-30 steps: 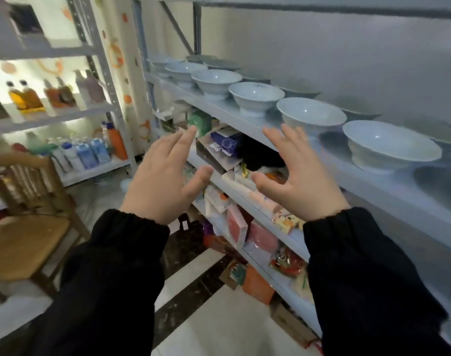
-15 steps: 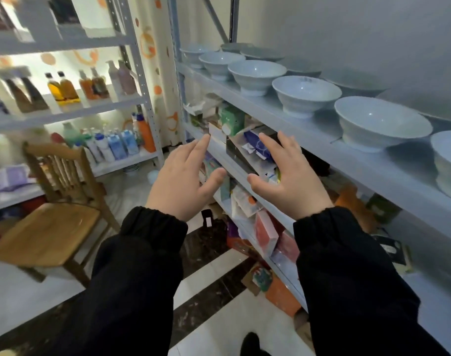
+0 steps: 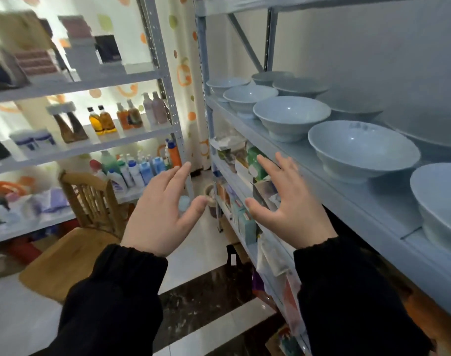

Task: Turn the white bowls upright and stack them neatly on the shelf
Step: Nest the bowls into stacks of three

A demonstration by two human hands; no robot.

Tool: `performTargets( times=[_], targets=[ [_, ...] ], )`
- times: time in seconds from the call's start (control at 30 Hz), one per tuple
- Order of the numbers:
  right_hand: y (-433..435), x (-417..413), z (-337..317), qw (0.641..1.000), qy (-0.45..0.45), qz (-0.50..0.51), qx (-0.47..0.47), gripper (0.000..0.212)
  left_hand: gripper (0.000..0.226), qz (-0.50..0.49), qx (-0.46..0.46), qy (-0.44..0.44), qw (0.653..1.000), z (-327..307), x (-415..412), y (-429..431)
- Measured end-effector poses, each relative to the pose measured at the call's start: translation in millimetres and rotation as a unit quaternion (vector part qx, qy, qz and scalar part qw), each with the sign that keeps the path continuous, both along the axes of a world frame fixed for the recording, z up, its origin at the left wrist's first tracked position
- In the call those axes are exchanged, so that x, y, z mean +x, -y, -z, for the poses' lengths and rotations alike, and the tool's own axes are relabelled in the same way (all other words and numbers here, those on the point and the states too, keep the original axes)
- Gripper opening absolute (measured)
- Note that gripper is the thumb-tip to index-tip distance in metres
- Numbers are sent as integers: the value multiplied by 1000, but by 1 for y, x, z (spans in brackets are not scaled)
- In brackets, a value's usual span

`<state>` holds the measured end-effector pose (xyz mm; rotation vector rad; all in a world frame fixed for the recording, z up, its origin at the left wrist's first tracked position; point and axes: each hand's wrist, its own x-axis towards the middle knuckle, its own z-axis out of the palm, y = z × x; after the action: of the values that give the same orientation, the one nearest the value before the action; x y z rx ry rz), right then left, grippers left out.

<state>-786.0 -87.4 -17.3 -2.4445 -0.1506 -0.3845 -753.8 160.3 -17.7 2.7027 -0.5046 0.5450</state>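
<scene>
1. While the left hand (image 3: 162,214) and right hand (image 3: 288,206) hover spread and empty mid-frame, the bowls (image 3: 291,115) stand upright, unstacked, on the shelf (image 3: 368,222) at right.
2. Best to lift one by opposite rim edges and nest it squarely.

White bowls (image 3: 363,150) stand upright and unstacked in a front row along the grey shelf (image 3: 347,201), running from 3 o'clock toward 12; a shadowed second row sits behind them.
</scene>
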Motion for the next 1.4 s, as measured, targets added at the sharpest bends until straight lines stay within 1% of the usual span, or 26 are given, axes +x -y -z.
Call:
performTargets(
  times=[0.23,0.4,0.53,0.67,0.8,0.93,1.1,1.3,1.4],
  targets=[
    [-13,71,1,1000,-13,3,-28,84,75,-7,-17,0,1000,3,69,-21],
    [-44,130,4,998,-20,37,-49,81,78,33,-28,-12,999,16,139,-49],
    [-79,181,0,994,-22,81,-68,85,76,58,-51,-14,997,13,207,-80],
    [-118,226,-6,991,-21,111,-72,86,78,102,-37,-21,994,11,265,-116],
    [-150,263,-3,988,-17,134,-73,85,81,141,-44,-36,988,11,312,-138],
    [-155,285,3,983,-11,164,-88,84,78,176,-36,-48,983,14,348,-134],
    [-136,311,2,980,-16,181,-80,83,79,208,-41,-57,976,15,391,-109],
    [-107,355,-3,982,18,175,-66,81,80,221,-10,-31,975,-4,436,-74],
    [-91,383,-12,982,37,169,-73,82,81,214,-17,-13,977,-20,465,-57]
  ],
)
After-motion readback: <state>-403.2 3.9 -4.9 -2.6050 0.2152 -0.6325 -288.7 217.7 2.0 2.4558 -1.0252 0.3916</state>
